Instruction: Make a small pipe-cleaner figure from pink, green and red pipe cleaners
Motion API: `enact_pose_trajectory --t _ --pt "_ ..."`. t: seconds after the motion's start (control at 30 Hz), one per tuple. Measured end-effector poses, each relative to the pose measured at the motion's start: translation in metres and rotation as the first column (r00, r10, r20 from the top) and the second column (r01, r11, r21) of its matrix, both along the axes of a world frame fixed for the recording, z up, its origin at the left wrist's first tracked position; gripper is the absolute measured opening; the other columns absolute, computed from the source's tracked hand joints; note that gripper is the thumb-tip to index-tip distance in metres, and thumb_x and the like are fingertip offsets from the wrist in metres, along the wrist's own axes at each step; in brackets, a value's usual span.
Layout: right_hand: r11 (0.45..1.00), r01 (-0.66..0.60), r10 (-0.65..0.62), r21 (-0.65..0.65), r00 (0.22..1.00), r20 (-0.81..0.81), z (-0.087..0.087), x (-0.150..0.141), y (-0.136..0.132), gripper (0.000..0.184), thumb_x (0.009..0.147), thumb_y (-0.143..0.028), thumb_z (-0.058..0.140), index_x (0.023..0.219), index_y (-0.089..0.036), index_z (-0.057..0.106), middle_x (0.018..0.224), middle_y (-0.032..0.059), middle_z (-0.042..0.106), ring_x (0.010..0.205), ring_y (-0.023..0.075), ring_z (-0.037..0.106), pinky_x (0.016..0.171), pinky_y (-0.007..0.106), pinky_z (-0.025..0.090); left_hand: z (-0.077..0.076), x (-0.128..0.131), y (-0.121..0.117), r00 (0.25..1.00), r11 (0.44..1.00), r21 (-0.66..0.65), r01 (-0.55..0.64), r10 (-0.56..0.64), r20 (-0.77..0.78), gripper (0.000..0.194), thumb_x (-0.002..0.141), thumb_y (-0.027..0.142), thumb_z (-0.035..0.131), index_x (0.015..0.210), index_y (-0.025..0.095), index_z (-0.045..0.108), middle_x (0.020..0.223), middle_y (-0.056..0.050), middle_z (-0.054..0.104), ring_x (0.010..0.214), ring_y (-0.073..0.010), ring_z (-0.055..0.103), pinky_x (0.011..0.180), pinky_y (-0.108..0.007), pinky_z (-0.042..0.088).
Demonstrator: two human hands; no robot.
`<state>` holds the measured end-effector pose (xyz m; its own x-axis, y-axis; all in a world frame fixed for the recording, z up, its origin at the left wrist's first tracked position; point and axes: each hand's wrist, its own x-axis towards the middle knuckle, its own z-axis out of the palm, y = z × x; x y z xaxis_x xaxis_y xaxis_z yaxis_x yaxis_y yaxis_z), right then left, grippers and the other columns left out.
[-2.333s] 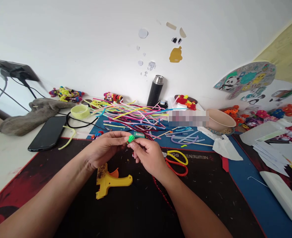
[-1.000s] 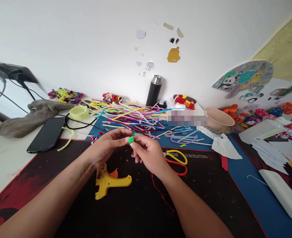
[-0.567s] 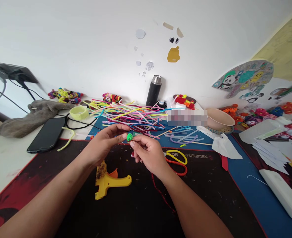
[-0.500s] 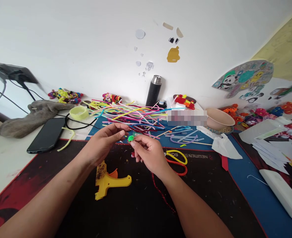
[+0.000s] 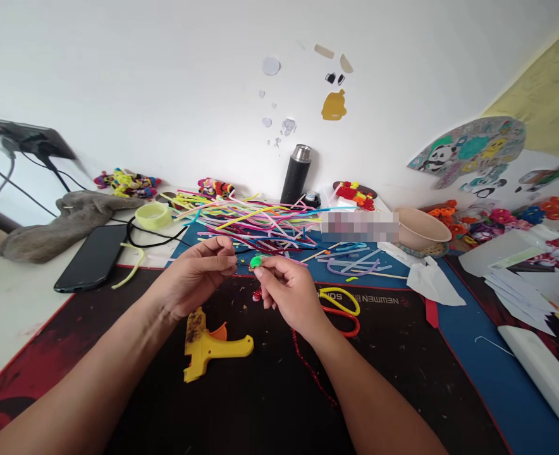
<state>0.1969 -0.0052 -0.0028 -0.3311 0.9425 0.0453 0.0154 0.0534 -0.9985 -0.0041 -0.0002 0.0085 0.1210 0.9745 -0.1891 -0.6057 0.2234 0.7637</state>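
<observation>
right hand (image 5: 291,294): small bright-green fuzzy piece (image 5: 256,261) pinched between thumb and fingertips. left hand (image 5: 196,278): raised just beside, fingers curled; whether gripping anything, cannot tell.

- Right hand (image 5: 291,291) pinches a fuzzy green piece (image 5: 256,261).
- Left hand (image 5: 191,278) is just beside it.
- Yellow glue gun (image 5: 213,347) lies nearer the tabletop's (image 5: 14,309) near edge than the pipe cleaners (image 5: 244,217).

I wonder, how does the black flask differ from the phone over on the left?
The flask stands on end near the wall, while the phone lies flat. The flask is cylindrical; the phone is a thin slab. The flask has a silvery top, whereas the phone's visible face is dark. Both are mainly black.
</observation>
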Motion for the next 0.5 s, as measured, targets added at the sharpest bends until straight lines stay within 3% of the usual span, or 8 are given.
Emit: enact_pose_trajectory --t 0.17,0.37,0.5 --pt "1.000 0.001 -0.001 0.004 1.000 -0.006 0.0008 -0.0003 0.0005 0.025 0.095 -0.044 0.070 0.092 -0.020 0.069 0.058 -0.0052 0.060 0.046 0.0113 0.057 0.047 0.023 0.047 -0.0017 0.0005 0.0019 0.994 0.998 0.025 -0.053 0.055 -0.091 0.035 0.056 0.013 0.105 0.084 0.014 0.084 0.073 0.000 0.070 0.067 -0.0108 0.063 0.067 -0.021 0.054" --pt "0.999 0.015 -0.017 0.038 0.999 0.050 -0.0008 0.0016 0.0004 0.019 0.097 -0.040 0.068 0.094 -0.021 0.070 0.060 -0.0051 0.062 0.047 0.0124 0.059 0.048 0.024 0.047 -0.0061 -0.0015 0.0030 0.930 0.982 0.158 -0.108 0.156 -0.333 0.039 0.052 0.027 0.108 0.083 0.017 0.086 0.072 -0.002 0.074 0.066 -0.0153 0.065 0.065 -0.026 0.053" --pt "0.979 0.042 -0.084 0.199 0.975 0.208 -0.0023 0.0043 -0.0001 0.015 0.101 -0.034 0.065 0.097 -0.024 0.075 0.066 -0.0028 0.068 0.055 0.0147 0.066 0.058 0.027 0.050 0.0001 -0.0008 -0.0039 0.815 0.965 0.246 -0.086 0.211 -0.540 0.036 0.073 0.052 0.097 0.091 0.022 0.088 0.082 -0.007 0.080 0.079 -0.0246 0.073 0.079 -0.035 0.058"
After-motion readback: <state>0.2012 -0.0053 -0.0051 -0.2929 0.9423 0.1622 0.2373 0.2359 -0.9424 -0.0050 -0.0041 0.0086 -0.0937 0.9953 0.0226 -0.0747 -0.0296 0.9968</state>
